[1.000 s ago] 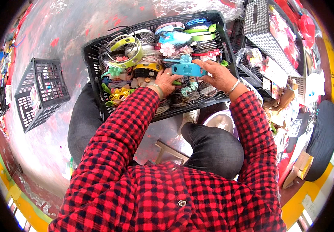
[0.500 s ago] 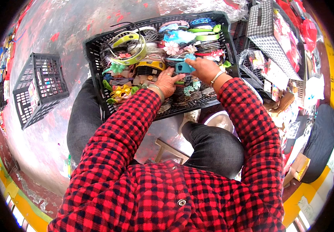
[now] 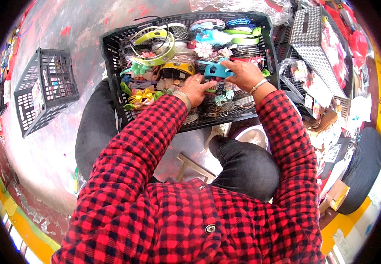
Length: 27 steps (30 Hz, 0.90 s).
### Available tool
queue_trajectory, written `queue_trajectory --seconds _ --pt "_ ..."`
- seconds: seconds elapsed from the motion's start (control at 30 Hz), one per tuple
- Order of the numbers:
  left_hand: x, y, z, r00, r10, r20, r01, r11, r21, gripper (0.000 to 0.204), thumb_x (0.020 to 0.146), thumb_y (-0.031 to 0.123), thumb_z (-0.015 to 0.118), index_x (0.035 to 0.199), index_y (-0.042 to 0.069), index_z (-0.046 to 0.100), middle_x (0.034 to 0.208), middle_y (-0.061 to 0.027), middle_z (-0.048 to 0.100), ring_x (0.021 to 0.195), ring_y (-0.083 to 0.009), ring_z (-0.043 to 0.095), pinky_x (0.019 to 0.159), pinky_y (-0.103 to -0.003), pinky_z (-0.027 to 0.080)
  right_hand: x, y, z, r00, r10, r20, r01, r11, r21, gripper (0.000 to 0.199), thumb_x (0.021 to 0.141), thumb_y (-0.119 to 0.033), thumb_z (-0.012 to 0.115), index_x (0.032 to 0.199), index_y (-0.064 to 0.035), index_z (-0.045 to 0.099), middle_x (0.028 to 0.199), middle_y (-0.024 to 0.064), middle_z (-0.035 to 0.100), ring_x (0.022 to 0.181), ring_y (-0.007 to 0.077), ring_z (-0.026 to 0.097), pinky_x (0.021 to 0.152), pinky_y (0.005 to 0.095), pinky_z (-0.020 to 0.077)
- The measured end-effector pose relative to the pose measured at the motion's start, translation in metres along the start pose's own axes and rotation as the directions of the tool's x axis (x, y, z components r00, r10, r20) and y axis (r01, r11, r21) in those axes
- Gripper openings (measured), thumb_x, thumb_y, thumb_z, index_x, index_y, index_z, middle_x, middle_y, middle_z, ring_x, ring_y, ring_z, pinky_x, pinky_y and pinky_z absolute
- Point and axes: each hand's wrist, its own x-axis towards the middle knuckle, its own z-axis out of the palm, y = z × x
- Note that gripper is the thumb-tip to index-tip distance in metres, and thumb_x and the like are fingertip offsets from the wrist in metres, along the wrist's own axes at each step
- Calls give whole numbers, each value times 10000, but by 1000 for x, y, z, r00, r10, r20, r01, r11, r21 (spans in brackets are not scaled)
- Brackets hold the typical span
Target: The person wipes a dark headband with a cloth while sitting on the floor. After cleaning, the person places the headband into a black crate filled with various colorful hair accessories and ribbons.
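A black plastic crate full of hair headbands stands in front of me, between my knees. My right hand is closed on a light blue headband at the crate's middle, thumb and fingers at its right end. Just left of it, my left hand rests on the packed headbands with its fingers apart. A yellow headband lies just beyond the left fingertips. Lime green hoops sit on top at the far left, and a yellow bow lies near the left wall. The things under both palms are hidden.
A second black crate stands on the floor at the left. To the right are a black-and-white patterned box and piled packages. A small wooden stool stands below the crate between my legs.
The view has shifted slightly, so the crate and hands appear a little farther right. The blue headband now shows more of its curve beside my right hand; my left hand stays on the headbands.
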Motion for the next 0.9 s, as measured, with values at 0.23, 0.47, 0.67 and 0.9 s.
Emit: queue_trajectory --seconds 0.23,0.47,0.67,0.9 --pt "-3 3 2 999 14 -32 -13 1000 23 606 687 80 593 1250 275 482 1204 -193 467 1158 -405 414 983 -473 334 7 8 14 999 -9 32 -2 938 346 541 719 -203 704 1218 -132 508 1036 128 616 897 286 608 781 370 482" --pt "1 -9 6 989 6 -145 -19 996 -88 475 741 90 543 1209 161 492 1072 -209 545 1055 -384 499 914 -436 401 8 10 10 997 11 71 -30 961 277 574 717 -216 706 1245 -134 497 1115 147 583 956 291 583 824 366 464" --pt "11 6 -21 944 -328 -30 305 907 -292 166 855 220 498 916 67 487 811 -211 591 794 -414 564 692 -484 439 -7 70 77 981 101 -167 21 795 606 659 681 -103 719 1269 -104 422 1128 144 567 1022 270 578 861 321 458" --pt "15 -1 -10 896 -441 -56 395 847 -357 300 831 271 589 988 60 446 809 -212 598 793 -399 579 680 -463 451 5 52 110 831 552 -70 -470 764 442 650 743 -236 683 1299 -122 366 1029 219 604 944 352 599 808 404 471"
